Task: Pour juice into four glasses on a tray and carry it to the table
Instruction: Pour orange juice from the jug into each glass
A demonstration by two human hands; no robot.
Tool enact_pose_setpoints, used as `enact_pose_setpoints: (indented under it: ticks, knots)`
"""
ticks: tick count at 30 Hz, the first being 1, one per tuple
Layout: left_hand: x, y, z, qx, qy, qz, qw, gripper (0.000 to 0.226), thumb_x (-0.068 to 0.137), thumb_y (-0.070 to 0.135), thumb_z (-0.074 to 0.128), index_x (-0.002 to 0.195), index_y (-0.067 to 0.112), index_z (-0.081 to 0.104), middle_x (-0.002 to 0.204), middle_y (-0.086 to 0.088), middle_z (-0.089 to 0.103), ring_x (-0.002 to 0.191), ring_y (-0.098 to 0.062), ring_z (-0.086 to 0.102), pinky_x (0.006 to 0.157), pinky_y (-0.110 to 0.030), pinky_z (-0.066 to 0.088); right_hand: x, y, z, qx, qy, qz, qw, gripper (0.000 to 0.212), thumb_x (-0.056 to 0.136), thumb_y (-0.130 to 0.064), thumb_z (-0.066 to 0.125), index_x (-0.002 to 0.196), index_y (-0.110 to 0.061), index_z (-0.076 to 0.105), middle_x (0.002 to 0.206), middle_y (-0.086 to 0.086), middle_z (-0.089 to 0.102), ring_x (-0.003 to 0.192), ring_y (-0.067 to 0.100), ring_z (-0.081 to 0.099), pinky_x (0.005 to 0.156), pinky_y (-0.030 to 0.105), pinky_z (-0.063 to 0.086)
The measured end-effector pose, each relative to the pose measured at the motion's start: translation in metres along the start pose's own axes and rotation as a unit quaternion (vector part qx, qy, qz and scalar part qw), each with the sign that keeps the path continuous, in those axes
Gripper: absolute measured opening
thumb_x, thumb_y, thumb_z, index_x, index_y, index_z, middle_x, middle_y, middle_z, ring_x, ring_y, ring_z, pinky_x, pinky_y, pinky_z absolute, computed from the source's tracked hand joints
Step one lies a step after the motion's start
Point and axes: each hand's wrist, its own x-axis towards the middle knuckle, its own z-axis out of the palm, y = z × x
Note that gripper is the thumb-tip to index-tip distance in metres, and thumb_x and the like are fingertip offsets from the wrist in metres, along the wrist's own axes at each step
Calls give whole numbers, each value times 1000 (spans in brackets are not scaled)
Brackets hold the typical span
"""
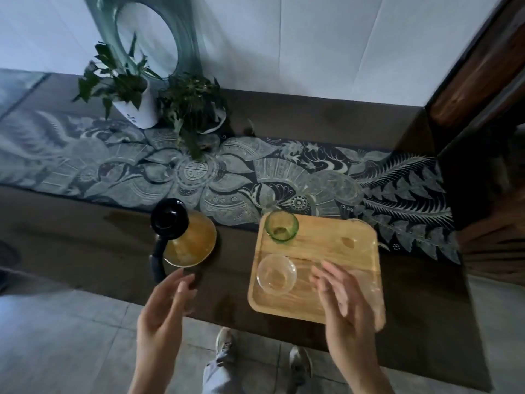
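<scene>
The juice jug (190, 240) stands on the table (85, 245) just left of the tray (284, 309), its dark handle toward the person. The left hand (164, 305) hovers near that handle with its grip spread and holding nothing. The right hand (338, 297) hangs over the tray's near right part, its grip also spread. A green glass (281, 225) sits in the tray's far left corner and a clear glass (276, 274) in its near left. The tray's right side is too blurred to count glasses. For the pour, wrap the handle fully, lift the jug clear before tilting, and steady the tray.

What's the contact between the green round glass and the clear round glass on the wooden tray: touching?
Apart. Head view shows a strip of bare wooden tray between the green round glass and the clear round glass.
</scene>
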Motion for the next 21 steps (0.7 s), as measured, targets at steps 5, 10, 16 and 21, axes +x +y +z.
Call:
enact_pose_setpoints:
  ticks: [5,10,16,21]
  knots:
    - [74,-17,-61,8,42,-23,999,40,92,52,59,129,36,58,125,-3,68,116,-26,65,100,-49,52,20,-2,175,-1,-121,79,989,40,98,-54,52,119,-23,67,110,-11,72,104,-3,65,93,27,53]
    - [113,-29,-87,-9,-41,-67,997,29,91,53,54,118,43,61,116,2,73,107,-20,70,92,-46,57,33,19,289,18,-195,192,962,52,93,-69,47,113,-27,71,109,-11,72,102,-4,64,93,24,49]
    - [117,-33,-100,-58,-113,-82,989,41,91,42,57,128,27,60,116,-2,74,108,-20,71,87,-42,60,19,25,331,65,-72,210,973,47,100,-53,52,93,-12,76,90,7,77,90,22,73,86,49,57]
    - [123,-41,-114,-69,-80,-80,991,20,99,32,56,115,22,65,102,-6,75,93,-22,75,83,-48,61,21,23,341,50,-4,221,974,52,99,-55,51,69,-15,66,69,2,69,67,16,66,71,38,53]
